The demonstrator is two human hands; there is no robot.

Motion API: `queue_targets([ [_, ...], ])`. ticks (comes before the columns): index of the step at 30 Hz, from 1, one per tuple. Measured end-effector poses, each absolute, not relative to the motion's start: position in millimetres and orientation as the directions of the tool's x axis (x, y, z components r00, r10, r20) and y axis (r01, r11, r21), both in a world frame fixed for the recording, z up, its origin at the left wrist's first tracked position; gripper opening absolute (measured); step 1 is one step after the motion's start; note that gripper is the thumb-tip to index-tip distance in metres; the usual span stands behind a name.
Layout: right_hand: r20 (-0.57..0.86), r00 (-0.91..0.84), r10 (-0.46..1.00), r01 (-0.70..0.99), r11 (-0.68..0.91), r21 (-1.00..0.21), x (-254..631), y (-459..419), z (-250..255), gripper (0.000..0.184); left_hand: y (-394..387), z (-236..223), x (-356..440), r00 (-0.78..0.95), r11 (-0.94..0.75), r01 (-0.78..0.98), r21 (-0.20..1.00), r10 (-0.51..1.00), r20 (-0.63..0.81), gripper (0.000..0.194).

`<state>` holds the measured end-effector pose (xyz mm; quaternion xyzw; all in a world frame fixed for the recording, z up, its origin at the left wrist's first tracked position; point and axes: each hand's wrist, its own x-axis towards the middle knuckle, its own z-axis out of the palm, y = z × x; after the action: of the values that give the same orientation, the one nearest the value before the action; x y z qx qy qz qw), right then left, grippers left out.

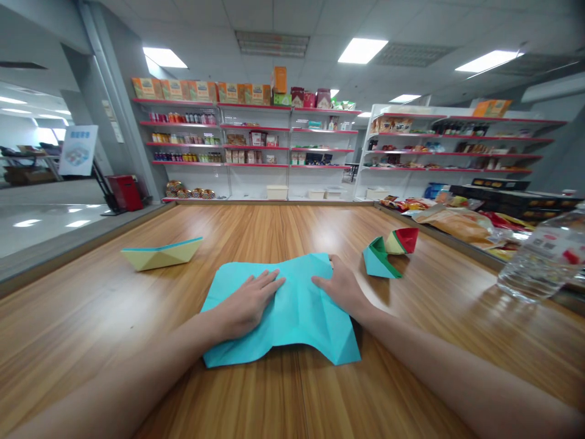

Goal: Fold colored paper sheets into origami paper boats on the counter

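A sheet of light-blue paper (292, 323) with several crease lines lies in front of me on the wooden table, its near edge bowed up. My left hand (249, 305) rests flat on the left half, fingers stretched out and open. At the far right edge, my right hand (342, 283) grips the sheet, thumb on top and the other fingers partly hidden at the edge. Left of the sheet sits a folded yellow paper boat (162, 254) with a blue rim. To the right is another folded paper piece (386, 257), blue and green with a red and yellow end.
A clear plastic bottle (542, 259) stands at the right of the wooden table (301, 402). Beyond the right edge are snack packets (457, 222) and black boxes (507, 201). Stocked shelves (256, 146) line the back. A red bin (125, 192) and a sign stand at left.
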<state>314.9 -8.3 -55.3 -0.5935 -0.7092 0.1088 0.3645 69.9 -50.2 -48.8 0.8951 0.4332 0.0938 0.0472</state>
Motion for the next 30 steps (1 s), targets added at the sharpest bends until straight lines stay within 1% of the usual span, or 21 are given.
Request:
queue_targets([
  [1, 0.381, -0.028, 0.924, 0.786, 0.255, -0.563, 315, -9, -54, 0.052, -51, -49, 68, 0.622, -0.625, 0.758, 0.186, 0.779, 0.081, 0.047],
  [3, 0.379, -0.032, 0.925, 0.852, 0.224, -0.474, 315, -11, -50, 0.068, -52, -47, 62, 0.638, -0.631, 0.754, 0.181, 0.770, 0.029, 0.053],
  [5, 0.408, -0.069, 0.910, 0.926, 0.211, -0.313, 311, -17, -44, 0.078, -54, -45, 59, 0.649, -0.642, 0.750, 0.158, 0.761, 0.008, 0.064],
  [6, 0.431, -0.114, 0.895, 0.951, 0.223, -0.212, 309, -21, -40, 0.078, -56, -43, 59, 0.653, -0.646, 0.749, 0.151, 0.758, 0.003, 0.068],
  [8, 0.464, -0.259, 0.847, 0.955, 0.298, -0.011, 302, -31, -36, 0.065, -58, -41, 59, 0.658, -0.651, 0.746, 0.142, 0.753, -0.002, 0.074],
  [9, 0.447, -0.358, 0.820, 0.926, 0.372, 0.061, 299, -37, -35, 0.057, -59, -41, 60, 0.660, -0.653, 0.744, 0.139, 0.751, -0.004, 0.077],
  [10, 0.397, -0.466, 0.791, 0.878, 0.467, 0.099, 295, -42, -35, 0.052, -60, -40, 61, 0.663, -0.657, 0.742, 0.135, 0.748, -0.005, 0.079],
  [11, 0.319, -0.570, 0.757, 0.814, 0.573, 0.094, 292, -46, -36, 0.050, -60, -40, 62, 0.670, -0.663, 0.737, 0.133, 0.743, -0.006, 0.081],
  [12, 0.228, -0.654, 0.721, 0.747, 0.664, 0.044, 289, -50, -38, 0.053, -61, -40, 62, 0.679, -0.672, 0.729, 0.133, 0.734, -0.007, 0.083],
  [13, 0.150, -0.710, 0.688, 0.692, 0.721, -0.028, 287, -53, -40, 0.059, -61, -40, 63, 0.688, -0.681, 0.720, 0.134, 0.726, -0.007, 0.085],
  [15, 0.063, -0.747, 0.662, 0.648, 0.747, -0.150, 283, -57, -43, 0.072, -61, -41, 63, 0.696, -0.689, 0.710, 0.143, 0.718, 0.002, 0.089],
  [16, 0.047, -0.744, 0.667, 0.649, 0.737, -0.188, 283, -57, -44, 0.075, -61, -42, 64, 0.695, -0.689, 0.709, 0.151, 0.718, 0.010, 0.090],
  [18, 0.042, -0.716, 0.696, 0.672, 0.705, -0.226, 284, -55, -44, 0.076, -59, -44, 65, 0.682, -0.677, 0.717, 0.169, 0.730, 0.031, 0.086],
  [21, 0.037, -0.639, 0.768, 0.741, 0.628, -0.239, 289, -48, -44, 0.075, -51, -48, 64, 0.620, -0.620, 0.761, 0.192, 0.782, 0.068, 0.071],
  [23, 0.035, -0.569, 0.822, 0.796, 0.561, -0.228, 294, -42, -44, 0.074, -43, -52, 59, 0.527, -0.534, 0.822, 0.197, 0.845, 0.090, 0.066],
  [26, 0.050, -0.491, 0.870, 0.849, 0.490, -0.195, 301, -33, -48, 0.076, -28, -56, 44, 0.362, -0.376, 0.906, 0.193, 0.926, 0.105, 0.069],
  [30, 0.061, -0.439, 0.896, 0.881, 0.443, -0.164, 307, -25, -53, 0.082, -15, -60, 22, 0.262, -0.277, 0.942, 0.192, 0.960, 0.101, 0.071],
])
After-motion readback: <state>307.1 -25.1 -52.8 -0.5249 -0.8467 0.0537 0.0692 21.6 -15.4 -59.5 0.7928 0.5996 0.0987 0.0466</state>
